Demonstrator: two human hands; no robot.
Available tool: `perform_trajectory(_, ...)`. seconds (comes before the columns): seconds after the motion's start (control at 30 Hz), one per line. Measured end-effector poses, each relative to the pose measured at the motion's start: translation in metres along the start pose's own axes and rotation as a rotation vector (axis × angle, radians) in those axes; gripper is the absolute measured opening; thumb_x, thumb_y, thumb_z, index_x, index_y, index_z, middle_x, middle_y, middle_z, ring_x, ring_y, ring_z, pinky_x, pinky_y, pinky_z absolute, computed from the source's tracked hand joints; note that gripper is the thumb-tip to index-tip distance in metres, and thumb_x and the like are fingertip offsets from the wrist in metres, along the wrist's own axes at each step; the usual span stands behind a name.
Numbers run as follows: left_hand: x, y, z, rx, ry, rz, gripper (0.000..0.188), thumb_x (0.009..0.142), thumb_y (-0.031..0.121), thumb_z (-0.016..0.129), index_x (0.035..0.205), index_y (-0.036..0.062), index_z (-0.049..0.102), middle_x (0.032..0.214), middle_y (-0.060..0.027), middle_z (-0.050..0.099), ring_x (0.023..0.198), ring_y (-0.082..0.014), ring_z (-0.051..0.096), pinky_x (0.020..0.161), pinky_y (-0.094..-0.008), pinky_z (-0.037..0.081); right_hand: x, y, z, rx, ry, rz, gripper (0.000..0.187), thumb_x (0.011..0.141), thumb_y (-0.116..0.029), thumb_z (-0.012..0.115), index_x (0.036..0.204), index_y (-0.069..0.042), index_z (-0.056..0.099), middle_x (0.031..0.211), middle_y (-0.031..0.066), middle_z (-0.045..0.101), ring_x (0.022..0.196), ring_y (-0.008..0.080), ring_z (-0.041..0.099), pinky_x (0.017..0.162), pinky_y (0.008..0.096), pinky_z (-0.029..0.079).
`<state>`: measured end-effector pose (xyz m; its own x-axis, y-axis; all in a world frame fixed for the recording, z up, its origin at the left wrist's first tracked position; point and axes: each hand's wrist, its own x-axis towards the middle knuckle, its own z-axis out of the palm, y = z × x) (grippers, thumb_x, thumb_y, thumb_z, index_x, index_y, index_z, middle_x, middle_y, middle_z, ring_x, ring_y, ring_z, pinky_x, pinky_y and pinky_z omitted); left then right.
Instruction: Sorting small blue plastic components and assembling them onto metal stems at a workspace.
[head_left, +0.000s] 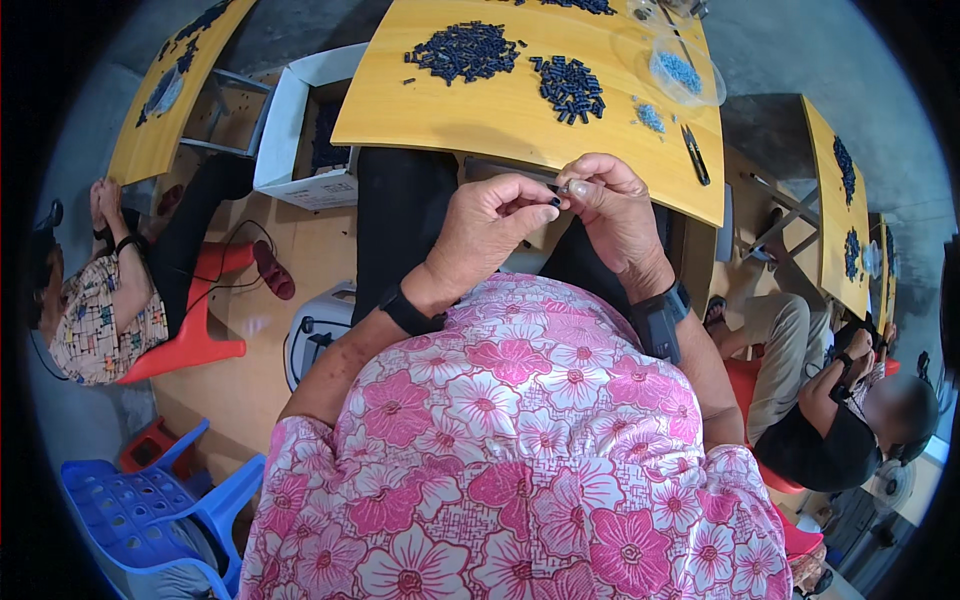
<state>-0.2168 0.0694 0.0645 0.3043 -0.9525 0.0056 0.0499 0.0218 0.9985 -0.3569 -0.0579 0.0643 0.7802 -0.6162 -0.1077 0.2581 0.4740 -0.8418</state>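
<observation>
In front of my lap, just off the near edge of the yellow table (450,125), both my hands meet with their fingers pinched. My left hand (490,225) grips a small black cylindrical piece (555,201) between thumb and forefinger. My right hand (618,212) is pinched close against it, its fingertips touching or nearly touching the piece; what lies between them is too small to make out. Beyond my hands are a large pile of small black tubular pieces (465,52) and a smaller pile of the same (568,88).
A clear tub of light blue bits (682,75), a loose heap of blue bits (650,117) and black-handled snips (694,155) lie at the table's right. A white cardboard box (290,140) stands left. People sit at tables on both sides; a blue chair (140,500) is lower left.
</observation>
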Motion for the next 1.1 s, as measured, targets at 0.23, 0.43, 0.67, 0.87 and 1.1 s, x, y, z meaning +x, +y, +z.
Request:
perform_trajectory(0.23, 0.0, 0.0, 0.001, -0.022, -0.013, 0.019, 0.013, 0.09, 0.007, 0.065, 0.099, -0.001, 0.067, 0.088, -0.0005, 0.068, 0.079, -0.0041, 0.057, 0.071, -0.0202, 0.047, -0.003, 0.002, -0.001, -0.127, -0.046, -0.062, 0.018, 0.084, 0.004, 0.063, 0.1, -0.002, 0.066, 0.094, 0.0082, 0.07, 0.084, 0.0142, 0.064, 0.077, 0.0268, 0.05)
perform_trajectory(0.43, 0.0, 0.0, 0.0, -0.016, -0.019, -0.015, 0.017, 0.09, 0.011, 0.065, 0.1, -0.0019, 0.067, 0.087, -0.0019, 0.068, 0.077, -0.0058, 0.058, 0.071, -0.021, 0.047, -0.005, -0.001, 0.001, -0.284, -0.032, -0.112, 0.018, 0.082, 0.006, 0.064, 0.097, -0.002, 0.069, 0.093, 0.0072, 0.071, 0.086, 0.0133, 0.065, 0.08, 0.0266, 0.051)
perform_trajectory(0.67, 0.0, -0.003, 0.001, -0.084, -0.006, -0.022, 0.016, 0.091, 0.009, 0.063, 0.101, -0.003, 0.067, 0.086, -0.0037, 0.068, 0.078, -0.0069, 0.06, 0.071, -0.0214, 0.049, -0.007, -0.013, 0.008, -0.67, -0.079, -0.268, 0.022, 0.081, 0.011, 0.061, 0.097, -0.002, 0.071, 0.094, 0.0066, 0.07, 0.09, 0.0141, 0.065, 0.084, 0.0267, 0.051)
perform_trajectory(0.87, 0.0, -0.006, 0.001, -0.109, 0.0, -0.032, 0.015, 0.091, 0.009, 0.063, 0.1, -0.0028, 0.068, 0.086, -0.0044, 0.068, 0.08, -0.008, 0.062, 0.073, -0.0217, 0.05, -0.012, -0.014, 0.013, -0.866, -0.148, -0.402, 0.023, 0.082, 0.009, 0.062, 0.099, -0.002, 0.071, 0.096, 0.0067, 0.07, 0.091, 0.0146, 0.065, 0.083, 0.0259, 0.051)
perform_trajectory(1.1, 0.002, -0.005, -0.001, -0.13, 0.007, -0.01, 0.017, 0.092, 0.009, 0.062, 0.103, -0.0029, 0.066, 0.09, -0.0063, 0.069, 0.082, -0.0091, 0.063, 0.074, -0.0218, 0.051, -0.012, 0.003, 0.014, -0.537, 0.053, -0.314, 0.024, 0.081, 0.008, 0.065, 0.1, -0.003, 0.071, 0.095, 0.007, 0.069, 0.089, 0.0148, 0.065, 0.082, 0.0257, 0.051)
